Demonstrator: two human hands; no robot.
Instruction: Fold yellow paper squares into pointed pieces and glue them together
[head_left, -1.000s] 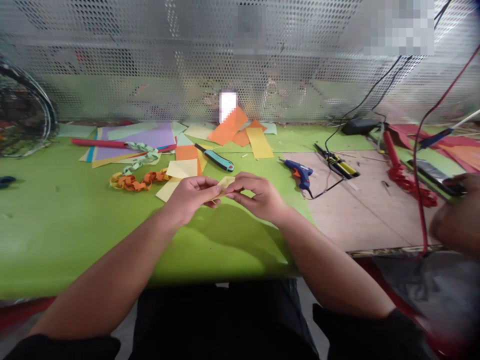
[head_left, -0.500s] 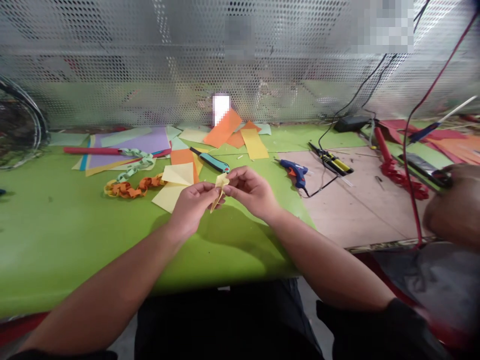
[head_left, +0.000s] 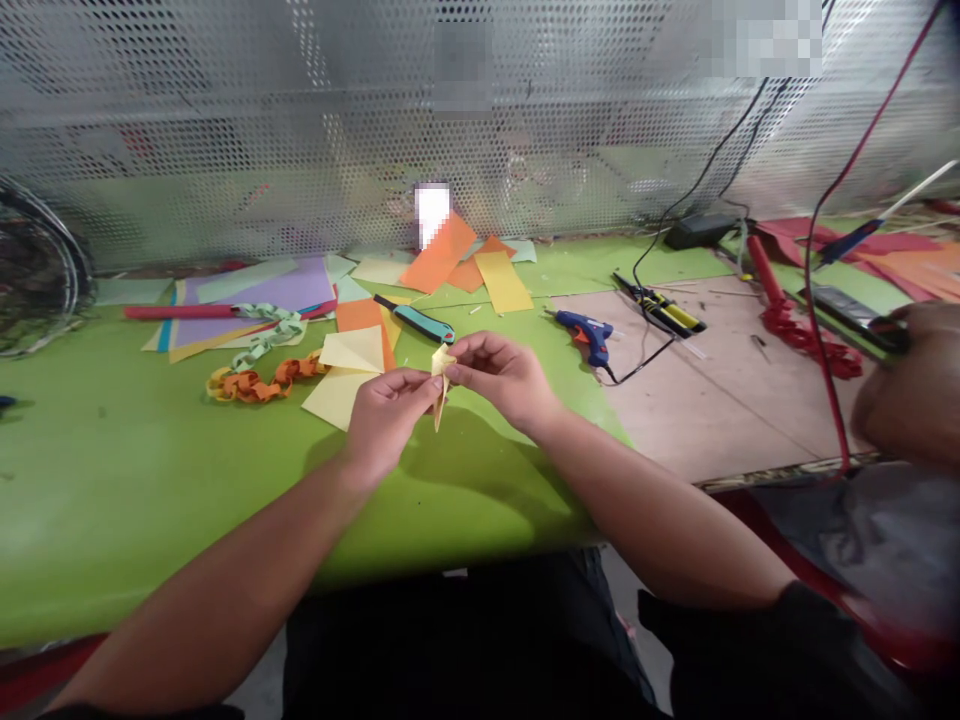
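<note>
Between both hands, above the green table, is a small folded piece of pale yellow paper (head_left: 440, 400). My left hand (head_left: 386, 415) pinches its left side between thumb and fingers. From the right, my right hand (head_left: 504, 382) closes thumb and fingertips on its upper part. Just behind the hands lies a teal-and-black utility knife (head_left: 421, 322). Left of them are creased pale yellow sheets (head_left: 330, 396), lying partly over an orange sheet. A curled paper chain (head_left: 262, 384) in orange, yellow and mint rests further left.
A blue glue gun (head_left: 589, 333) with its cord lies right, near a black-and-yellow tool (head_left: 671, 312). Coloured paper sheets (head_left: 300, 280) line the back, before a perforated metal panel (head_left: 300, 130). Another person's hand (head_left: 915, 390) is at far right, by a hanging red cable (head_left: 816, 300).
The folded yellow paper has turned more upright between my fingers. Both hands keep hold of it. The camera view has shifted slightly.
</note>
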